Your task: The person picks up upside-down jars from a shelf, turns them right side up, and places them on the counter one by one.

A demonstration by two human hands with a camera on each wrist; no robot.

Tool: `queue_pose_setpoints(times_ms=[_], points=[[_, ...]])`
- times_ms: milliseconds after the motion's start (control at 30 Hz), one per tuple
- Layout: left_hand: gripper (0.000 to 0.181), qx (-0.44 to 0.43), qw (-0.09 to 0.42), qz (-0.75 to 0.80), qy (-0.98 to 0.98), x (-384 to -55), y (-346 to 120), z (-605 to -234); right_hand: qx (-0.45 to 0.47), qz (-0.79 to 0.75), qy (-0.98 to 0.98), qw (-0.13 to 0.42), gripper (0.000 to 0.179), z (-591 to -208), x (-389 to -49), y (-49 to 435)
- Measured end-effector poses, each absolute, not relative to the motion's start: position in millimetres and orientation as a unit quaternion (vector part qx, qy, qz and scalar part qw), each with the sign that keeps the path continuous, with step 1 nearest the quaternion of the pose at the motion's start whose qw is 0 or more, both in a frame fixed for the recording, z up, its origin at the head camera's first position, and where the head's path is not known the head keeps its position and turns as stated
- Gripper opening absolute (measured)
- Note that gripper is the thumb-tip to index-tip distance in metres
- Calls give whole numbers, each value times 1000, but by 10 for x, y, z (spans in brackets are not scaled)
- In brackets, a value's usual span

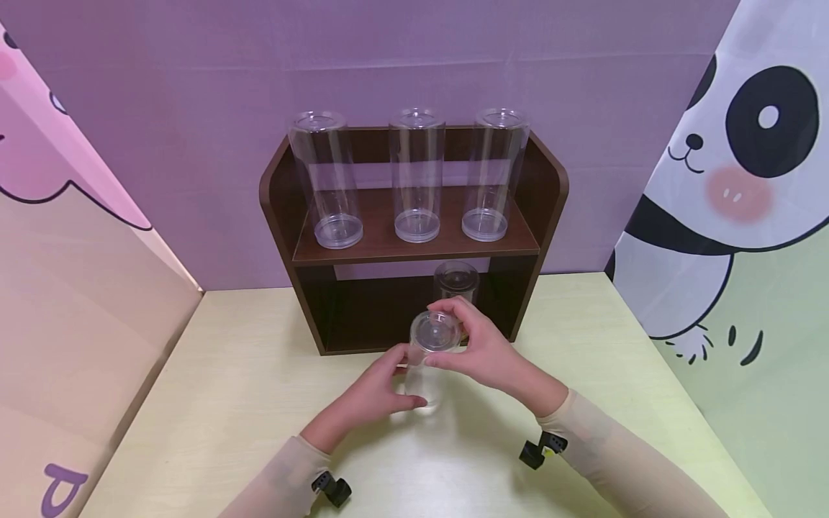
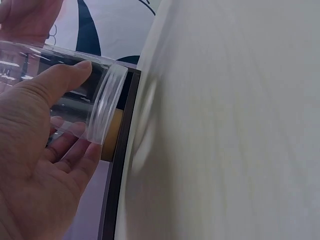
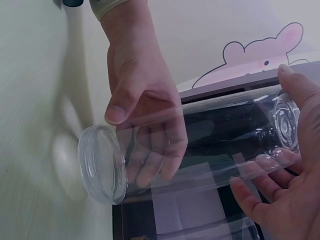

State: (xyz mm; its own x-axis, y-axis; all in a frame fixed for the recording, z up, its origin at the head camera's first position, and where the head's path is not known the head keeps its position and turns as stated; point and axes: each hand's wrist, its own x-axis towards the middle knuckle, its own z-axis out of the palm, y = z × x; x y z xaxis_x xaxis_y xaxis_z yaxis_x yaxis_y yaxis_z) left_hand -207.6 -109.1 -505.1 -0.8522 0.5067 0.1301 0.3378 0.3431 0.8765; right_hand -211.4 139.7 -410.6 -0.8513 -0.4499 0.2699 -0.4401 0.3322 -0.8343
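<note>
A clear cylindrical jar stands roughly upright between my hands in front of the shelf, its lid end downward. My left hand holds its lower part, thumb on one side and fingers on the other. In the left wrist view the left thumb lies along the jar wall just above the lid. My right hand grips the jar's upper end between thumb and fingers. In the right wrist view the right hand spans the jar's round base. The jar looks empty.
A dark brown two-level shelf stands at the back of the pale table. Three similar clear jars, left, middle and right, stand on its upper level. Another jar is on the lower level, right side.
</note>
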Motion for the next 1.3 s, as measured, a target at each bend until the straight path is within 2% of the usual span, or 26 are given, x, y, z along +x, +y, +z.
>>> queue_pose_setpoints(times_ms=[433,833,1300], points=[[92,262,106,515,809,-2067,-1063,-5077,-286,-502,816,-10,68,-4054,-2123,1393],[82,247,121,514,812,-2068,-1111,-5120,-289,-515,807,-14,71,-4011,-2123,1429],[76,259,84,478,835,-2136,-1311,-5090,-291,-543,787,19,68,-4055,-2161,1672]])
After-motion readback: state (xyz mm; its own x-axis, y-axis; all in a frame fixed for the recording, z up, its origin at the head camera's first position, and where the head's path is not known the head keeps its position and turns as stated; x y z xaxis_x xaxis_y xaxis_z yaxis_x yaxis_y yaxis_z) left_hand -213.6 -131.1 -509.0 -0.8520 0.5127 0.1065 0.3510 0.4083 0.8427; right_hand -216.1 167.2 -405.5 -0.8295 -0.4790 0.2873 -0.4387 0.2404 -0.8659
